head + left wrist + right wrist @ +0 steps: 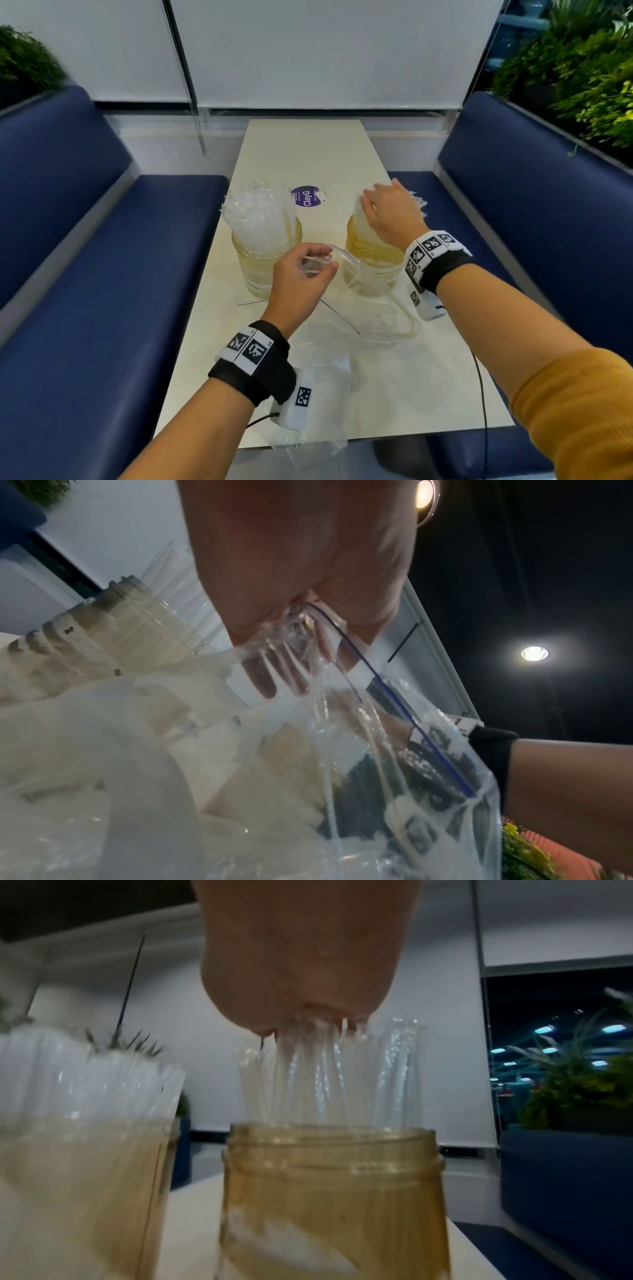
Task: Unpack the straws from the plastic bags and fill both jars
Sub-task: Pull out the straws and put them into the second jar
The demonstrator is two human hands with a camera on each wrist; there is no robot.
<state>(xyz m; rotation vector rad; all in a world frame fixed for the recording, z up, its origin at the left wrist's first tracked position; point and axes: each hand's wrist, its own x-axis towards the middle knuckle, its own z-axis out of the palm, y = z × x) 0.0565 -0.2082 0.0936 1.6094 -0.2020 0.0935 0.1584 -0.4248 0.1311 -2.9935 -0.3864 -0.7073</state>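
Two jars stand on the white table (308, 150). The left jar (263, 267) (78, 1177) is packed with clear straws (257, 216) (85, 1074). A bundle of clear straws (358, 219) (318, 1074) stands in the yellowish right jar (370, 253) (332, 1191), and my right hand (383, 209) (308, 1020) grips its tops from above. In front of the jars, my left hand (308, 267) (308, 612) pinches the blue-lined mouth of a clear zip bag (373, 308) (394, 750), which hangs down onto the table. I cannot tell whether any straws are in it.
Another crumpled clear bag (325, 387) lies near the table's front edge. A purple round sticker (306, 196) sits behind the jars. Blue benches (102, 274) flank the table on both sides. A black cable (481, 394) runs along the right front.
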